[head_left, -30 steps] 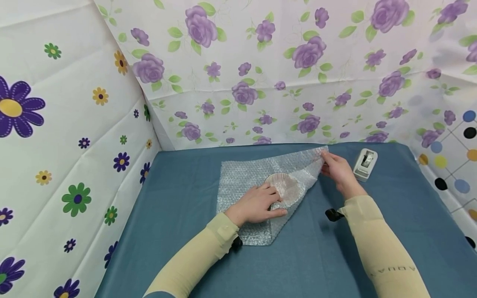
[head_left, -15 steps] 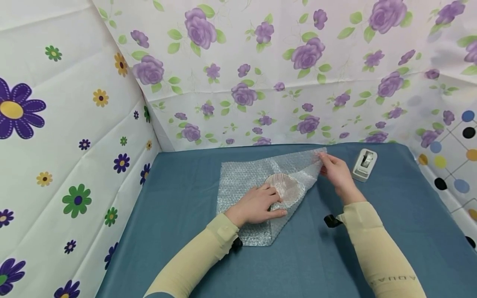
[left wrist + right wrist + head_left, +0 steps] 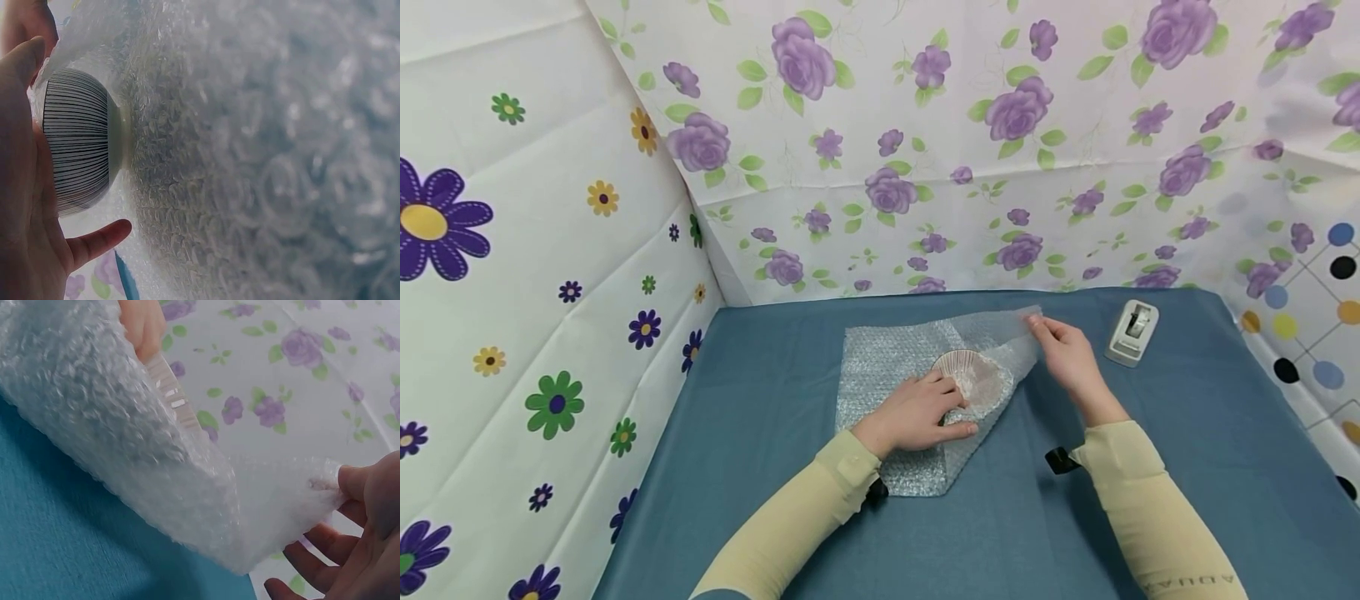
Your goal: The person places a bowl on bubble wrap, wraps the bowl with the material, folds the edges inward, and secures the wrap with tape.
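Observation:
A bowl with thin dark stripes [image 3: 78,137] stands on a sheet of bubble wrap [image 3: 880,362], and one flap of the sheet is folded over its right side. My left hand [image 3: 917,411] rests across the top of the bowl, fingers extended and thumb spread away. Over the rim, part of the flap lies close by that hand. At the upper right my right hand [image 3: 1067,354] pinches the raised corner of the bubble wrap between thumb and forefinger. The right wrist view shows this right hand [image 3: 356,531] with its other fingers spread below the corner.
A white tape dispenser [image 3: 1132,333] sits at the back right of the blue-covered table [image 3: 760,467], beyond my right hand. Flower-patterned cloth [image 3: 887,150] hangs behind the table and along its left side.
My right hand has drawn the corner of the bubble wrap a little to the left and nearer, towards the bowl. My left hand has stayed in place.

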### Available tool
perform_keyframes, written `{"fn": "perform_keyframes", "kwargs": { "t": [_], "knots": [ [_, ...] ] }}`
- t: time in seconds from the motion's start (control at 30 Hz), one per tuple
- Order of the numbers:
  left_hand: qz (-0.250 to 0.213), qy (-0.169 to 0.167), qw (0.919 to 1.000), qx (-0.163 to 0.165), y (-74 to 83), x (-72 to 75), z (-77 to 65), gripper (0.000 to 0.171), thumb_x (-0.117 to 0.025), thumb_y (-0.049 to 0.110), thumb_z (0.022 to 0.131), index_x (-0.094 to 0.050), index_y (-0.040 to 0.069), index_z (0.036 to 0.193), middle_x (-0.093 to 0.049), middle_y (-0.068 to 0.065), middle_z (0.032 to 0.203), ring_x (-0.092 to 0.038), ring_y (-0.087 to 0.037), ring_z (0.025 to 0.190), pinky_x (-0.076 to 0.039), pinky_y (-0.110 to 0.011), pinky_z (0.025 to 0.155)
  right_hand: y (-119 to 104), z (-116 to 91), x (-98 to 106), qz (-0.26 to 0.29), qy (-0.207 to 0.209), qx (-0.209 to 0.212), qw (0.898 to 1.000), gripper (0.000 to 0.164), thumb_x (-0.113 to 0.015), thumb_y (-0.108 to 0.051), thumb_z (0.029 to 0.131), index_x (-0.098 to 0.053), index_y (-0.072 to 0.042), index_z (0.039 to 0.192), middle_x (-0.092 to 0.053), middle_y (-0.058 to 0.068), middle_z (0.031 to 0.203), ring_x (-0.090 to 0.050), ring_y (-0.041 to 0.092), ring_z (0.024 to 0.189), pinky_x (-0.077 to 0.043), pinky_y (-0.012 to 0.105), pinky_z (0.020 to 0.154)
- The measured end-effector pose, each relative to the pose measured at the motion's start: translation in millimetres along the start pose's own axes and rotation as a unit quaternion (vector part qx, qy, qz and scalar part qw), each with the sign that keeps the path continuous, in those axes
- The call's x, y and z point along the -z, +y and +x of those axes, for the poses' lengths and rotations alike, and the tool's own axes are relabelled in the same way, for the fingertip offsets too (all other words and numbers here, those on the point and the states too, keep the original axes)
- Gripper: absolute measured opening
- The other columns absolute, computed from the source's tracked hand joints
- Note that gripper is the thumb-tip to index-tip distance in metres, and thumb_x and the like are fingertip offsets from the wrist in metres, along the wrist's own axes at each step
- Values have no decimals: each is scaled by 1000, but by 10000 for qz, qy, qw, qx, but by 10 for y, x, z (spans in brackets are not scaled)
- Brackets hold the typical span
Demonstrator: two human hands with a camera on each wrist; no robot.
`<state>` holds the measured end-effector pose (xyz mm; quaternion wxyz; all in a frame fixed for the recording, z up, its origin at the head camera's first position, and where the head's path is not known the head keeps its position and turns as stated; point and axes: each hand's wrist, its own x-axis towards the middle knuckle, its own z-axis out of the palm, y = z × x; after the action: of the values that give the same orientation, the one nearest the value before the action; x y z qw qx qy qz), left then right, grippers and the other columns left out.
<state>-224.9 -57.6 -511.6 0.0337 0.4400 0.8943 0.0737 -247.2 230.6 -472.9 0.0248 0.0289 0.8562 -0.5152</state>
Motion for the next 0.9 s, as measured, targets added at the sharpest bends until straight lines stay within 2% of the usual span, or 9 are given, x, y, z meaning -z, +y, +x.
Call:
{"fn": "perform_keyframes", "kwargs": {
  "t": [0.17, 0.37, 0.7, 0.73, 0.8, 0.83, 0.9],
  "knots": [
    [-6, 39, 10000, -13, 3, 0, 2, 59, -44, 68, 109, -71, 25, 138, -65, 4, 131, -56, -15, 118, -54, -39, 90, -54, -93, -64, -355, -75, 181, 9992, 69, -42, -58, 113, -54, -6, 158, -48, 23, 161, -41, 45, 151, -36, 66, 117],
    [15, -3, 10000, 1, 9, 10, -4, 59, -43, 68, 109, -71, 25, 138, -65, 5, 131, -56, -15, 117, -54, -40, 90, -86, -168, -144, -880, 134, 552, 9945, 64, -44, -54, 114, -62, -4, 151, -54, 24, 155, -48, 46, 144, -40, 67, 114],
    [33, -10, 10000, 0, 5, -7, 3, 61, -42, 68, 109, -71, 25, 139, -64, 4, 131, -56, -15, 116, -54, -40, 89, -170, -293, -214, -1094, 325, 898, 9894, 60, -46, -50, 115, -64, -3, 149, -59, 25, 150, -57, 46, 136, -45, 65, 110],
    [34, -11, 10000, 3, 2, -11, 6, 61, -42, 69, 109, -71, 25, 139, -64, 4, 131, -56, -15, 117, -54, -41, 90, -179, -304, -221, -1096, 323, 936, 9890, 60, -46, -50, 115, -64, -4, 149, -61, 25, 148, -63, 47, 126, -49, 64, 106],
    [38, -19, 10000, 9, -4, -21, 11, 61, -41, 69, 109, -70, 25, 140, -64, 5, 132, -55, -15, 118, -54, -41, 90, -197, -328, -236, -1107, 314, 988, 9884, 60, -47, -51, 114, -64, -5, 149, -70, 27, 131, -71, 45, 93, -56, 59, 88],
    [49, -28, 10000, 10, -8, -26, 13, 62, -41, 69, 109, -70, 25, 140, -64, 5, 133, -55, -15, 118, -54, -41, 91, -205, -337, -248, -1118, 311, 1021, 9880, 60, -47, -51, 114, -65, -5, 149, -74, 26, 117, -67, 40, 75, -56, 55, 77],
    [78, -40, 10000, 12, -9, -28, 12, 62, -40, 69, 109, -70, 26, 141, -64, 5, 133, -55, -15, 117, -53, -40, 90, -217, -352, -269, -1131, 308, 1091, 9871, 59, -48, -51, 114, -66, -6, 148, -70, 20, 87, -49, 29, 51, -47, 46, 60]
  ]
}}
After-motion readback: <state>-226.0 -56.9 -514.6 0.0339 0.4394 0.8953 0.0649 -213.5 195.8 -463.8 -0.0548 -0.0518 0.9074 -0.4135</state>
